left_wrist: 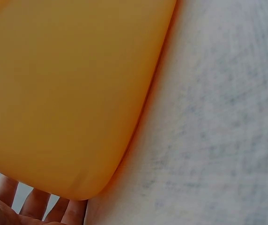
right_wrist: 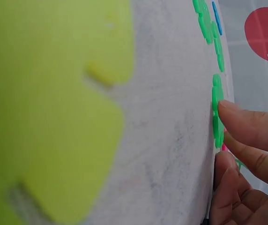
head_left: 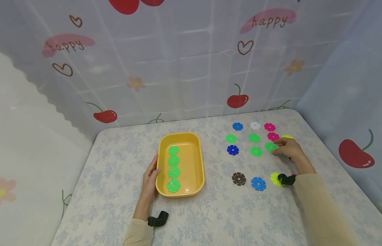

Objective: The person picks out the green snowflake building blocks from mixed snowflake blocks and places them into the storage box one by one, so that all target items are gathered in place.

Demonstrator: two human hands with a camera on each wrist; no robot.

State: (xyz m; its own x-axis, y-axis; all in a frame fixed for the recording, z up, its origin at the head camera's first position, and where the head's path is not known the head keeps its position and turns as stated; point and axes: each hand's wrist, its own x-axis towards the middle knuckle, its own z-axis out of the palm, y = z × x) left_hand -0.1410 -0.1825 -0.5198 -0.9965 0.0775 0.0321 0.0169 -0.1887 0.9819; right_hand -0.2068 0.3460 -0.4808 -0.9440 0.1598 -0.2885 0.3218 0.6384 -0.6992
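Note:
My left hand [head_left: 149, 184] holds the left side of a yellow tray [head_left: 195, 164], thumb over the rim and fingers along the outer wall. Inside the tray, several green snowflake discs form a column on the left. At the right of the table, my right hand [head_left: 289, 150] has its thumb and index finger at opposite edges of a green snowflake disc [head_left: 270, 147]. From the right wrist view, the thumb touches this disc [right_wrist: 217, 112], which lies about flat on the table. How firmly it is pinched is hard to see.
Loose discs lie around the right hand: pink [head_left: 273, 136], green [head_left: 256, 151], dark blue [head_left: 233, 150], white [head_left: 255, 125], brown [head_left: 238, 178] and blue [head_left: 258, 183]. A yellow-green disc [head_left: 275, 179] sits below the right wrist. A printed curtain [head_left: 191, 68] hangs behind the table.

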